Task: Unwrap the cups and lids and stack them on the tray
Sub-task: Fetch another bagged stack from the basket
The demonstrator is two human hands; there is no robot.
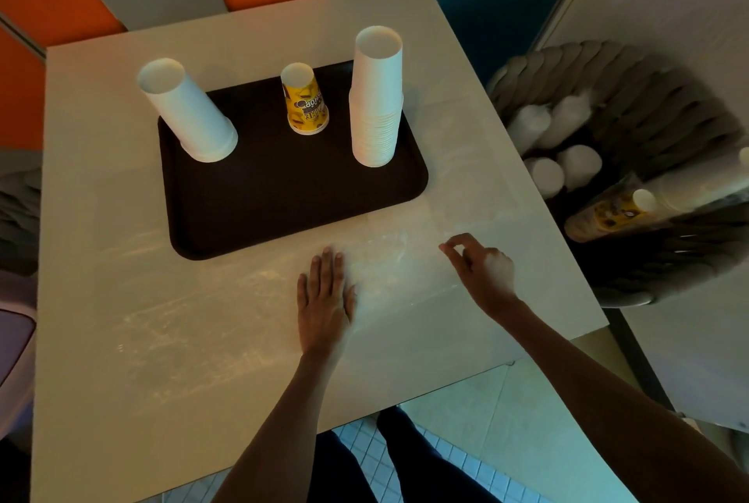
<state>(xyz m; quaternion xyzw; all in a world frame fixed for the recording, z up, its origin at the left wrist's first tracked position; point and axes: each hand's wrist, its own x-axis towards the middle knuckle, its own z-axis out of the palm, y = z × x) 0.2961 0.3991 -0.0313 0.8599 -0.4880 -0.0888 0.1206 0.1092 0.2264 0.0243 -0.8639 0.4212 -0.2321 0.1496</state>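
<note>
Fingers [326, 265] of left hand [324, 304]: straight, held together, palm flat on the table [121, 300], gripping nothing. Fingers [456, 259] of right hand [486, 273]: curled, thumb and forefinger tips meeting. A faint glossy patch [405, 255] lies on the tabletop between the two sets of fingertips. It may be clear film, so I cannot tell whether the right pinch holds anything.

Unwrapped cups all stand mouth-down on the tray [283, 198], whose near edge is just beyond the left fingertips.
- tall white stack [377, 97]: ahead of the gap between the two hands, at the tray's right side, upright.
- yellow printed cups [306, 105]: short stack, ahead of the left fingers, toward the tray's back.
- second white stack [186, 109]: ahead and well left of the left fingers. It looks tilted, though that may be the wide lens.

Judgement: mouth-down gives each stack its widest footing, and the gaps between stacks leave room to add cups without knocking a neighbour. No lids visible on the tray.

Right of the right fingers, past the table edge, a round tub [648, 68] holds white sleeves [543, 174] and a yellow-printed sleeve [604, 214], the latter apparently in clear wrap.

Judgement: task partly done. The right hand is nearer the tub for fetching more.
</note>
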